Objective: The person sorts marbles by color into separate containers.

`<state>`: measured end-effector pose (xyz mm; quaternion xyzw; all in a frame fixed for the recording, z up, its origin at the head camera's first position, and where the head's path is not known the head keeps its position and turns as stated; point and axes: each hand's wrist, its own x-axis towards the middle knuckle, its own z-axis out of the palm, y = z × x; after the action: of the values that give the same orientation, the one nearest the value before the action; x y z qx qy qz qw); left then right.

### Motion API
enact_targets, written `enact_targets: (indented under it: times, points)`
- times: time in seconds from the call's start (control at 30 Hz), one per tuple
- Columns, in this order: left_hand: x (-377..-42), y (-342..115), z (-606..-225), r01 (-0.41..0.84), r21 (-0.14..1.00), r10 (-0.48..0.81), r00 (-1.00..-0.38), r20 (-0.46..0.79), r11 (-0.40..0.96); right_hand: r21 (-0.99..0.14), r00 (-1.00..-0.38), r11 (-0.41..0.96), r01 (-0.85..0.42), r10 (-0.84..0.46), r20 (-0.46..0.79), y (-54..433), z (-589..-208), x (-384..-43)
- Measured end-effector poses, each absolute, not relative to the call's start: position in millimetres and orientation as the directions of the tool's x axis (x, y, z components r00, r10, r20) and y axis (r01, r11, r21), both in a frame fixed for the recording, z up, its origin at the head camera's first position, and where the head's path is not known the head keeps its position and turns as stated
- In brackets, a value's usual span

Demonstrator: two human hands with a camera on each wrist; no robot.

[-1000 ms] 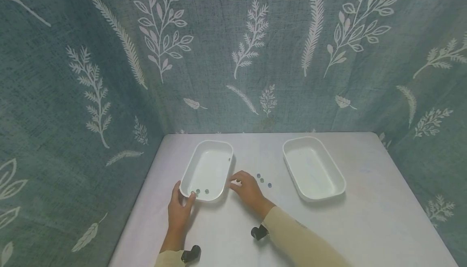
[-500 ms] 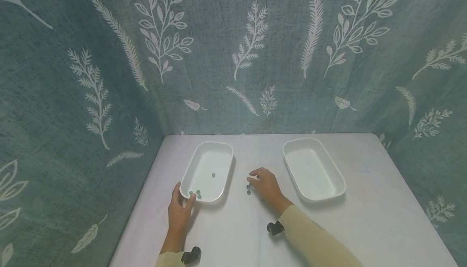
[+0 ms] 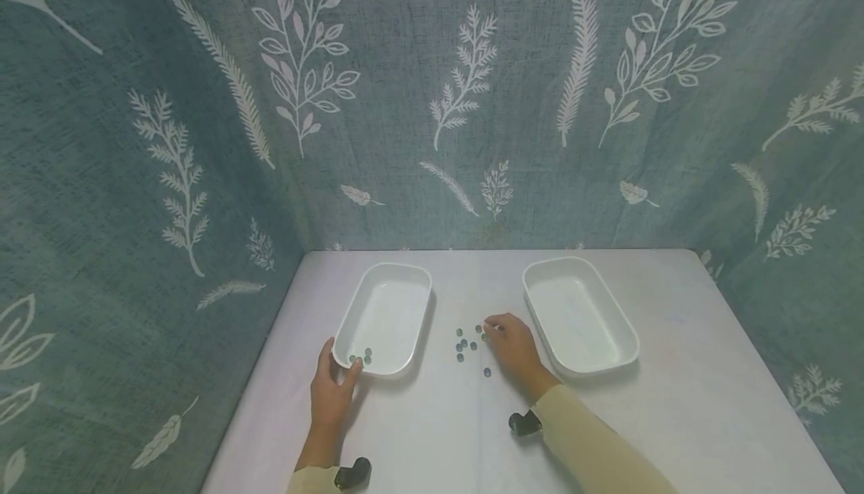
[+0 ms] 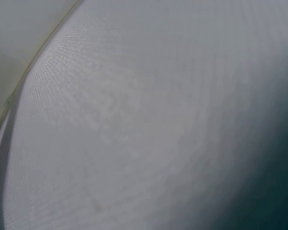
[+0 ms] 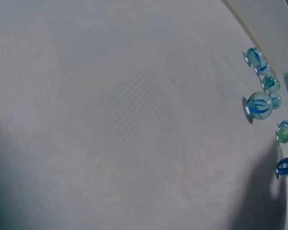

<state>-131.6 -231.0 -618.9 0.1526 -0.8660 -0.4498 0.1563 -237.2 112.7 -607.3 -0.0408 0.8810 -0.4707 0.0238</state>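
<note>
My left hand [image 3: 331, 395] grips the near left corner of a white rectangular tray [image 3: 428, 306], thumb over the front rim and fingers along the side. Inside, by that thumb, lie a few greenish glass marbles [image 3: 367, 352]. To the right of this tray, my right hand [image 3: 514, 348] is low over the table with its fingers bent, fingertips beside the loose marbles. What it may hold is hidden. Several clear marbles with blue or green swirls, among them a large-looking blue one [image 5: 259, 105], lie scattered on the cloth in the right wrist view.
A second white tray [image 3: 580, 314], with no marbles showing in it, stands right of the right hand. White cloth covers the table [image 3: 418, 434]. Leaf-patterned blue-green fabric [image 3: 405, 104] rises behind it and on both sides.
My right hand has moved right, away from the left tray, and more marbles now show on the table. One marble in the tray has rolled toward the front; the left hand stays put.
</note>
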Motion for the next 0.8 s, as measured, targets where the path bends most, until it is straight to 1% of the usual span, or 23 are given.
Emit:
enact_targets:
  times: [0.17, 0.5, 0.8]
  points:
    - [-130.5, -230.0, -617.5, -0.134, 0.828, -0.404, -0.907, 0.119, 0.544, -0.790, -0.996, 0.612, -0.031, -0.085, -0.026, 113.5, -611.1, -234.7]
    - [-131.1, -228.1, -613.1, -0.165, 0.821, -0.417, -0.904, 0.095, 0.546, -0.715, -0.993, 0.695, -0.075, -0.117, -0.009, 111.5, -612.5, -232.0]
    - [-130.8, -228.8, -614.9, -0.149, 0.820, -0.415, -0.903, 0.115, 0.553, -0.685, -0.983, 0.710, -0.164, -0.178, 0.051, 110.4, -614.4, -235.1]
